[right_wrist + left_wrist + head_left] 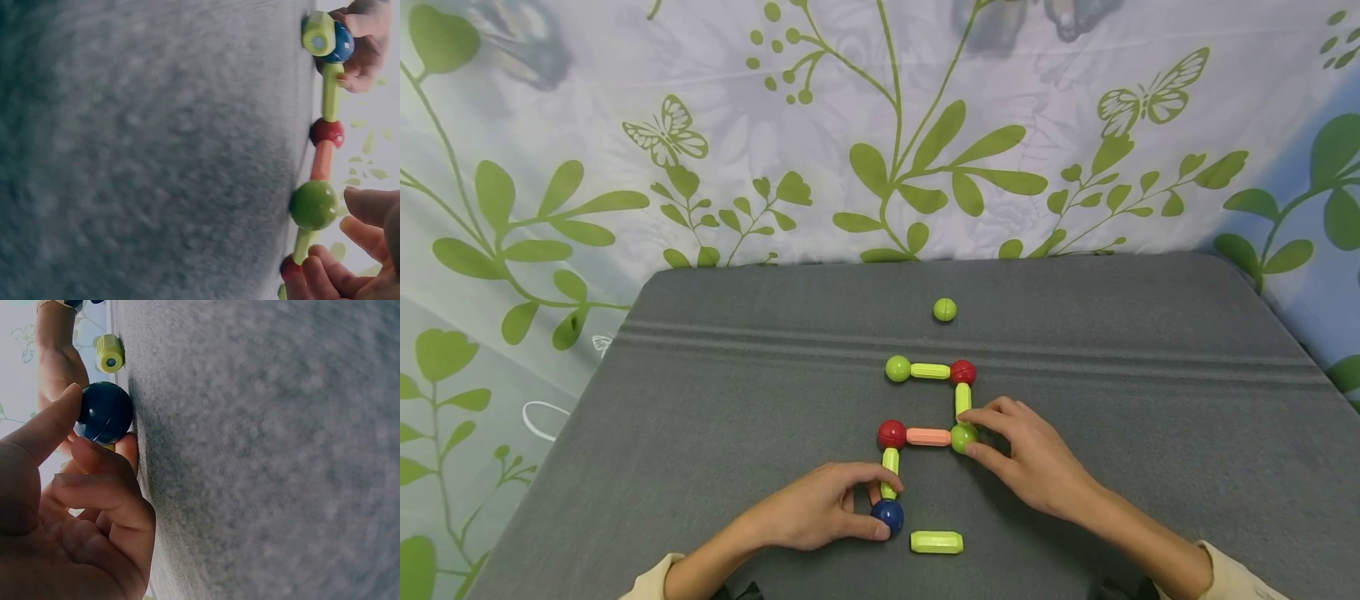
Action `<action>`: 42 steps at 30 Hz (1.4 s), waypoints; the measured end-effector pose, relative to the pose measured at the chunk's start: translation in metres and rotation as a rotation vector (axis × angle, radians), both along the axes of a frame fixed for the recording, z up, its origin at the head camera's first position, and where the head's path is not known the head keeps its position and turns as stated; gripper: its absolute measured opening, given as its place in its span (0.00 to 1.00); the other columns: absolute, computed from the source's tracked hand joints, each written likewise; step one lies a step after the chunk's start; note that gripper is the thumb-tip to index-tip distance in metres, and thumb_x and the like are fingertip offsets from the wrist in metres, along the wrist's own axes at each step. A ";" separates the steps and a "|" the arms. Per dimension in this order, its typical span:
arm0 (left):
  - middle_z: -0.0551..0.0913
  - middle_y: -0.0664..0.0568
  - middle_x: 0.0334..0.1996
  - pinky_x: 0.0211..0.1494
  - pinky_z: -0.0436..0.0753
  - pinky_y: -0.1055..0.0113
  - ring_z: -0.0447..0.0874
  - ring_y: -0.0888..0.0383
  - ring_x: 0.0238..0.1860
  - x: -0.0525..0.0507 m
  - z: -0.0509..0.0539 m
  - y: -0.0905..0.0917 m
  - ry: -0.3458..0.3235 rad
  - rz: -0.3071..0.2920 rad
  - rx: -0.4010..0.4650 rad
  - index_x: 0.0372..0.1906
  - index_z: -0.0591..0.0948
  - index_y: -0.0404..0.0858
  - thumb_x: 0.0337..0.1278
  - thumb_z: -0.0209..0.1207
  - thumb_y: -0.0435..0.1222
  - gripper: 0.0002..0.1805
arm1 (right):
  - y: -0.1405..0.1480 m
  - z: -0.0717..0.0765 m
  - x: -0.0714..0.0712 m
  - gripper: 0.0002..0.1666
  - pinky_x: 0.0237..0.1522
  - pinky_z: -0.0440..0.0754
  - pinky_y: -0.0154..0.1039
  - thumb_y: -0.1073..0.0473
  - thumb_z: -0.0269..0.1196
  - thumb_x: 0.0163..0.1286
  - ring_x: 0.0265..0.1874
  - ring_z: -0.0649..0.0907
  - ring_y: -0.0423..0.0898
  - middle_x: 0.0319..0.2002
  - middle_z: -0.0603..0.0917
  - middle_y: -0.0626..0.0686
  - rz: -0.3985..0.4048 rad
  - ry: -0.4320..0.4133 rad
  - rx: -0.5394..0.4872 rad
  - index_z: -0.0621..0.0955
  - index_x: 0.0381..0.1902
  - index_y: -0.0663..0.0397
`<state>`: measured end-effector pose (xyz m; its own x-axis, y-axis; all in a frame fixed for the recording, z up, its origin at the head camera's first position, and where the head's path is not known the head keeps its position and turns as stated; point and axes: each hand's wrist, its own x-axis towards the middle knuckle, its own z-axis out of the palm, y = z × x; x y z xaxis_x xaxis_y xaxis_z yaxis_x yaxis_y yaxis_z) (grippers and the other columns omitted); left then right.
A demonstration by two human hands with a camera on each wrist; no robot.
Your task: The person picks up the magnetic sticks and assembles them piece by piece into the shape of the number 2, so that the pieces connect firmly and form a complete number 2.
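On the grey table lies a zigzag chain of building balls and rods. My left hand (pixel 826 507) pinches the blue ball (pixel 888 517) at its near end, thumb on one side and fingers on the other, with a fingertip over the yellow-green rod (pixel 891 467). That rod meets a red ball (pixel 892 434), and an orange rod (pixel 928 437) runs on to a green ball (pixel 964 437). My right hand (pixel 1037 458) is around this green ball with fingers loosely spread; in the right wrist view its thumb (pixel 369 205) is slightly apart from the green ball (pixel 314 205).
A loose yellow-green rod (pixel 936 542) lies right of the blue ball, near me. Beyond the right hand, the chain continues through a rod to another red ball (pixel 963 372), a rod (pixel 930 371) and a green ball (pixel 898 368). A separate green ball (pixel 945 309) lies farther back.
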<state>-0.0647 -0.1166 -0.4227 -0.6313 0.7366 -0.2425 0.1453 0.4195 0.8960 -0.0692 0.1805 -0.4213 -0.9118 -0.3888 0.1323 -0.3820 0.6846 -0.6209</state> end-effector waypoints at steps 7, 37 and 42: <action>0.78 0.60 0.37 0.23 0.68 0.75 0.68 0.69 0.17 0.001 0.000 -0.001 -0.023 0.012 -0.002 0.54 0.81 0.46 0.58 0.69 0.40 0.19 | 0.003 0.012 0.009 0.16 0.34 0.77 0.39 0.58 0.71 0.63 0.41 0.80 0.42 0.38 0.79 0.37 -0.020 -0.025 -0.082 0.85 0.49 0.43; 0.78 0.60 0.37 0.22 0.67 0.76 0.68 0.70 0.17 0.001 -0.002 -0.001 -0.028 0.028 -0.003 0.54 0.81 0.45 0.57 0.70 0.39 0.19 | -0.022 -0.007 0.050 0.13 0.35 0.77 0.36 0.44 0.72 0.60 0.37 0.76 0.33 0.36 0.79 0.32 0.238 -0.167 -0.079 0.87 0.40 0.41; 0.79 0.59 0.37 0.22 0.67 0.76 0.68 0.70 0.17 0.001 -0.002 -0.001 -0.035 0.027 0.007 0.54 0.82 0.45 0.57 0.69 0.38 0.19 | -0.022 -0.010 0.049 0.12 0.34 0.75 0.35 0.46 0.73 0.60 0.35 0.74 0.32 0.35 0.79 0.31 0.249 -0.217 -0.074 0.87 0.40 0.41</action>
<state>-0.0638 -0.1173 -0.4247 -0.6425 0.7209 -0.2596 0.1026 0.4166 0.9033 -0.0200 0.1586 -0.4309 -0.7998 -0.5999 -0.0186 -0.3853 0.5370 -0.7504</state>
